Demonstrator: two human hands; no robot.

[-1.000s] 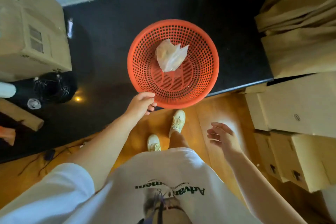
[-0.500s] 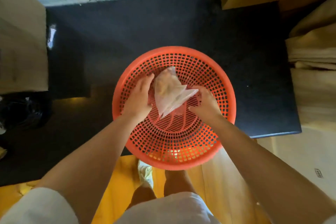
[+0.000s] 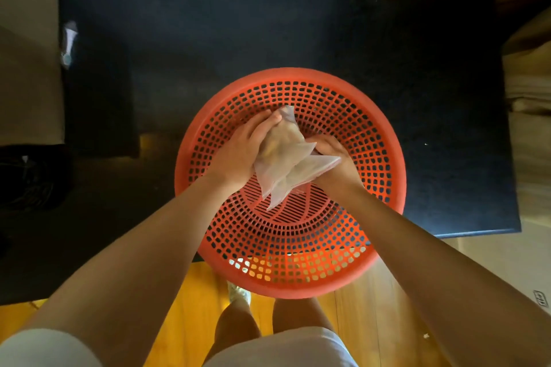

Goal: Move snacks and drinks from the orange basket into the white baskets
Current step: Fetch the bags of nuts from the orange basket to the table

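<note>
A round orange basket [image 3: 369,134] with a perforated wall sits on a black mat, its near rim hanging over the wooden floor. Inside it is a clear plastic snack bag [image 3: 284,152] with pale brown contents. My left hand [image 3: 238,152] wraps the bag's left side, fingers curled over its top. My right hand [image 3: 334,158] grips the bag's right corner from beneath. Both hands are inside the basket bowl. No white basket is in view.
The black mat [image 3: 238,39] covers the floor up to a pale wall. Cardboard boxes [image 3: 26,68] stand at the left and more cardboard [image 3: 527,74] at the right. A small white item [image 3: 70,42] lies by the left box. My legs and a shoe [image 3: 238,295] are below.
Both hands went from outside the basket into it and closed on the snack bag. The head camera moved closer, so the basket looks larger and lower in view.
</note>
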